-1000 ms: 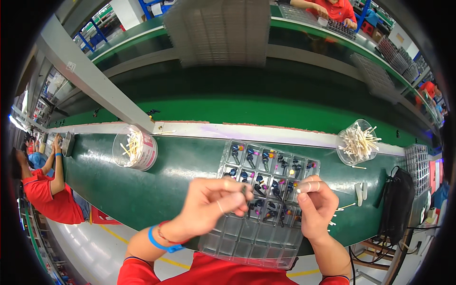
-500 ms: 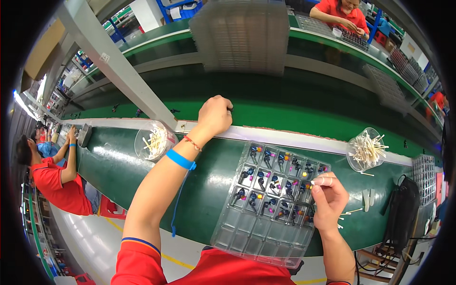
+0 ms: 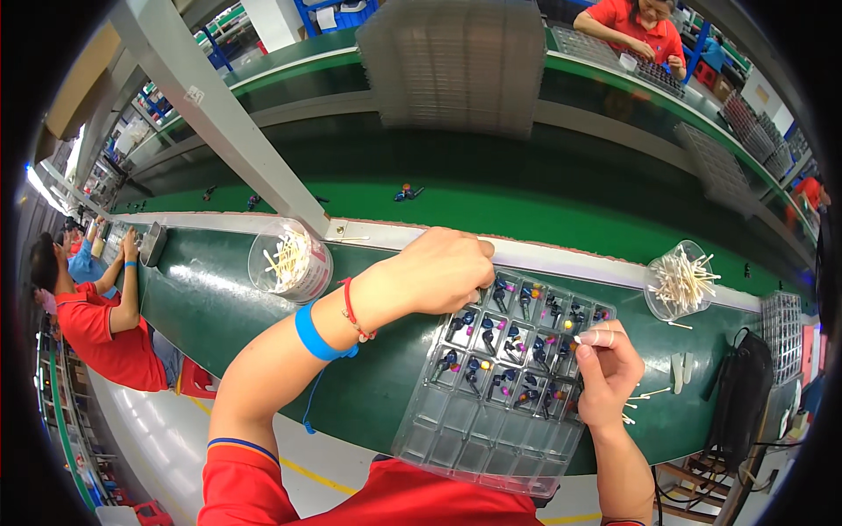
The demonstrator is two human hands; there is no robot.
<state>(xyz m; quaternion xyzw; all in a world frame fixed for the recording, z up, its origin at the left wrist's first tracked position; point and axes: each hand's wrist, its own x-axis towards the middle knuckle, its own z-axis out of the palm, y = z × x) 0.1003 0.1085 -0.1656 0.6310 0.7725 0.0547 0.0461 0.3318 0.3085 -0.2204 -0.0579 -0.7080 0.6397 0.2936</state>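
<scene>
My left hand (image 3: 445,270), fingers curled downward, is over the far left corner of a clear plastic tray (image 3: 465,436); whatever its fingertips hold is hidden. Several far compartments contain small dark-blue earbuds (image 3: 489,333) with orange or magenta spots. The near compartments show bare plastic. At the tray's right edge, my right hand (image 3: 609,373) pinches a small white tip, apparently a cotton swab (image 3: 578,340), between thumb and index finger. White bands wrap that index finger.
Tubs of cotton swabs (image 3: 288,263) (image 3: 680,279) stand left and right. Loose swabs (image 3: 649,393) and a black pouch (image 3: 738,399) lie at right. Beyond a white rail, a green belt carries a dark earbud piece (image 3: 408,192). A slanted grey post (image 3: 219,114) rises at left. Co-workers sit nearby.
My left hand has come back from the belt, moving right and nearer to the tray's far left corner. An earbud piece now shows on the belt. My right hand has stayed in place.
</scene>
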